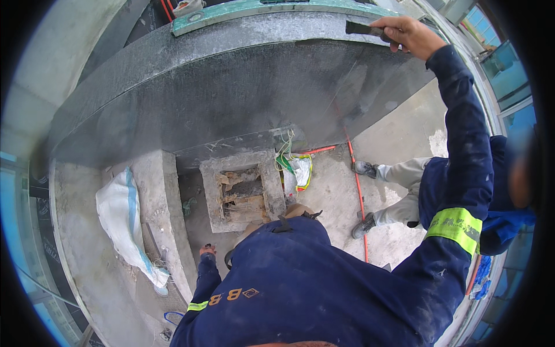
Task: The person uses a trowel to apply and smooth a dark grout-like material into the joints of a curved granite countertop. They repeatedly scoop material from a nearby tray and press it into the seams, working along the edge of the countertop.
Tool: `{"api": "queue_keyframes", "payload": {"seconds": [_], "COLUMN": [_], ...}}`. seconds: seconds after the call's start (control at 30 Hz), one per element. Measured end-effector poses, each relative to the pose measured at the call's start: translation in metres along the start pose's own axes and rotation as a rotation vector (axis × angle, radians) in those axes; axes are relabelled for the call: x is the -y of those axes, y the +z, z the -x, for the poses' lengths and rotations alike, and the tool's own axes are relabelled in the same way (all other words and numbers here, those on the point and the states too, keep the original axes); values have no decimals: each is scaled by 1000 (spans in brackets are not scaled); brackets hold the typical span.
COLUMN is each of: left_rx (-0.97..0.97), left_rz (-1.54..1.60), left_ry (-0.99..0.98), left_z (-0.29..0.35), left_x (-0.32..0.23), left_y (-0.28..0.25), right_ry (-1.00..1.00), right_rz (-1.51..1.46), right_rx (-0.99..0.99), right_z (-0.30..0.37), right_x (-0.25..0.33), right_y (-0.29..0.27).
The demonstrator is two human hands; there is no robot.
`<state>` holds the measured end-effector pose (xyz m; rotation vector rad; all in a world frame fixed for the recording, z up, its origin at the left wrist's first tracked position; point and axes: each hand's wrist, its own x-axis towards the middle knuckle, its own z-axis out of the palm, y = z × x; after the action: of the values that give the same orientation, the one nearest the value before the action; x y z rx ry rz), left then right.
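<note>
My right hand (pixel 407 36) is stretched far forward, closed around a dark flat-ended hand tool (pixel 365 30). Its blade or bristle end points left over the grey top of the wall (pixel 260 30); which of the two it is, I cannot tell. A long teal spirit level (pixel 225 13) lies along the far edge of that wall top. Down at my left side, my left hand (pixel 207 249) has its fingers curled near a hollow concrete block (pixel 211 196); whether anything is in them is hidden.
A person (pixel 404 176) stands at my right. Orange pipe (pixel 358 185) crosses the floor. A white sack (pixel 121 214) lies on the concrete at left, beside a low ledge (pixel 165 202). A green, white and yellow bag (pixel 299 172) rests against the block.
</note>
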<state>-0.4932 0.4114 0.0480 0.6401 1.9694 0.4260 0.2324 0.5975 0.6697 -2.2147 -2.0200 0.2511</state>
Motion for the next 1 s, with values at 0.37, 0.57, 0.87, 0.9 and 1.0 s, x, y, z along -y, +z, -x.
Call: {"api": "queue_keyframes", "payload": {"seconds": [0.37,0.57,0.87,0.9,1.0], "left_rx": [-50,-81,-97,-101,-125], "left_rz": [50,121,144,129,161], "left_ry": [-180,-258,-218,-228,-260], "left_z": [35,50,56,56,54], "left_x": [17,33,38,39,50], "left_y": [-5,0,1,1,-6], "right_ry": [-21,55,-30,-48,-88], "right_rz": [-112,-75,-28,-12,27], "right_rx": [141,258,313,313,330], "right_z": [-50,-66,-97,-100,-109], "right_x": [-43,-52,-22,-15,9], "right_y": [-24,-22,-9,-8,-2]}}
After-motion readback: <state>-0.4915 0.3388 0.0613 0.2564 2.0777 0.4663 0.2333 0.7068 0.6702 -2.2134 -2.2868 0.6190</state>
